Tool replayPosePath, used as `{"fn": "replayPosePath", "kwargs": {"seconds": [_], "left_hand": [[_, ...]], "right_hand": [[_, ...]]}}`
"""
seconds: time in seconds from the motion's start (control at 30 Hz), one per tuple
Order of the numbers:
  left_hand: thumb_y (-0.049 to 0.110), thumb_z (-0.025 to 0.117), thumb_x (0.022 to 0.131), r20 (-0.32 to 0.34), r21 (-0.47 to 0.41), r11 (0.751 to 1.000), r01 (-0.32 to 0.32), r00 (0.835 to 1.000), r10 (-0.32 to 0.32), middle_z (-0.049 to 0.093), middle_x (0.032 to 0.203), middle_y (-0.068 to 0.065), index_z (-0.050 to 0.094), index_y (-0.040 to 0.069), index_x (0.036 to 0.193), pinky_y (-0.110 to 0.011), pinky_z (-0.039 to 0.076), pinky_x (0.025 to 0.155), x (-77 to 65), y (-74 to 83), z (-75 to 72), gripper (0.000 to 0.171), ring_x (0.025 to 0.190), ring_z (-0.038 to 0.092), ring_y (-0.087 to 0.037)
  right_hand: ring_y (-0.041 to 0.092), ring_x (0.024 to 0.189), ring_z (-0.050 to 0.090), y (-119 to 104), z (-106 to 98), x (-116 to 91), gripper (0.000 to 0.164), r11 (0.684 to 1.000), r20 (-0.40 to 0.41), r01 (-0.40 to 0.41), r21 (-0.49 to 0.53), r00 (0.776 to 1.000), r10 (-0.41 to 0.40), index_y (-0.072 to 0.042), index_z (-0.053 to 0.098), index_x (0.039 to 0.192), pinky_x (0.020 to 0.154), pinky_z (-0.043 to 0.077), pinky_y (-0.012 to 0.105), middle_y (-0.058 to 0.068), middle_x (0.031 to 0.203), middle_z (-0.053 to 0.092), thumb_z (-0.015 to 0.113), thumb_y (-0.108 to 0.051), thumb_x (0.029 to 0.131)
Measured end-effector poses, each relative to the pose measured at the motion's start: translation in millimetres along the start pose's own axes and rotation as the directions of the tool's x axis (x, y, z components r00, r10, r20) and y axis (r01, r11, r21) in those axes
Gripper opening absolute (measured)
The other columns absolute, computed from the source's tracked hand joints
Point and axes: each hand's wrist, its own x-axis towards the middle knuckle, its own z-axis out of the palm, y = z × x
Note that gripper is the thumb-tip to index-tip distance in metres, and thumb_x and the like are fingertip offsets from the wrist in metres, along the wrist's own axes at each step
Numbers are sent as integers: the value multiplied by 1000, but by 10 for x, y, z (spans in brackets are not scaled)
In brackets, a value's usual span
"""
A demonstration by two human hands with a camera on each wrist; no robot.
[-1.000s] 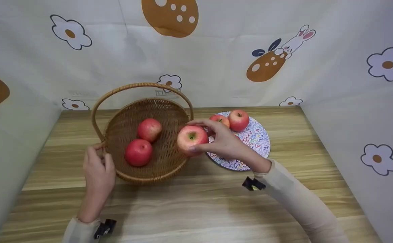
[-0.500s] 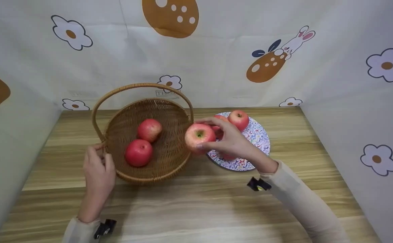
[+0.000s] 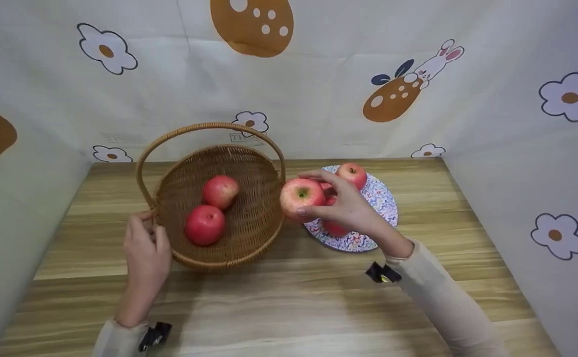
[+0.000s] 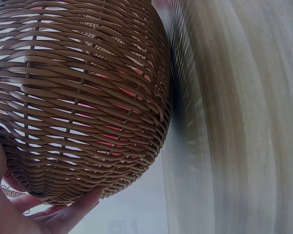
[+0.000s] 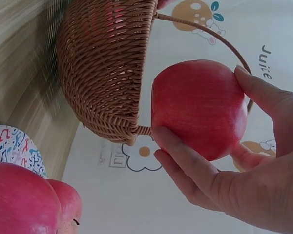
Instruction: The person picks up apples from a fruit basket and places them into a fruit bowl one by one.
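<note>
My right hand [image 3: 346, 206] grips a red apple [image 3: 302, 197] between thumb and fingers, held up beside the right rim of the wicker basket [image 3: 249, 233]. In the right wrist view the held apple [image 5: 200, 107] is clear of the table, thumb on one side and fingertips on the other. At the basket's left rim, my left hand [image 3: 146, 253] pinches the edge near the foot of the handle. Two apples, one behind [image 3: 221, 192] and one in front [image 3: 204, 225], lie inside the basket. The left wrist view shows the fingers [image 4: 75, 209] against the woven wall [image 4: 78, 97].
A round, colourfully speckled plate [image 3: 380, 201] stands right of the basket. It bears more apples, one at the back [image 3: 352, 175] and others partly hidden behind my right hand. The arched basket handle [image 3: 209, 126] rises high. Patterned cloth walls [image 3: 318, 99] enclose the wooden table [image 3: 249, 302].
My right hand has moved right with the apple, from over the basket's right rim toward the plate. The left hand and the basket have stayed in place.
</note>
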Motion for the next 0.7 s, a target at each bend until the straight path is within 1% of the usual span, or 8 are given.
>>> {"fn": "replayPosePath", "kwargs": {"seconds": [0.1,0.2,0.37,0.5,0.7], "left_hand": [[-5,45,98,1,-1,1000,2,1000,-2,61,113,-30,55,-17,120,-15,39,71,0,3,3,27,88,58,-33],[-5,45,98,-3,-7,1000,-1,1000,1,61,116,-31,55,-17,121,-13,39,70,1,0,13,27,88,59,-32],[-4,44,99,3,-3,1000,2,1000,-2,61,118,-31,55,-17,121,-13,39,69,-5,-2,15,27,87,59,-33],[-4,44,99,8,4,1000,9,1000,-9,61,117,-31,55,-17,121,-15,40,69,-6,0,8,27,88,59,-33],[-5,45,98,-8,7,1000,-14,1000,14,62,116,-32,55,-17,119,-14,40,70,0,-12,16,26,87,60,-34]], "right_hand": [[34,113,64,26,-4,-13,65,1000,-19,4,-3,1000,-4,-8,63,143,95,53,45,12,140,66,89,-16,85],[32,112,63,51,-2,-22,63,1000,-33,12,0,999,-11,-8,65,142,93,52,42,11,139,66,90,-16,84],[29,111,61,88,3,-42,63,999,-49,15,34,999,-14,-8,65,141,91,51,39,13,138,65,89,-14,84],[30,110,62,112,-2,-60,63,999,-60,10,47,998,-7,-7,64,142,92,52,41,16,137,65,88,-13,84],[28,110,63,123,-9,-91,64,997,-79,-8,71,997,14,-7,63,142,92,53,41,15,140,64,89,-12,84]]}}
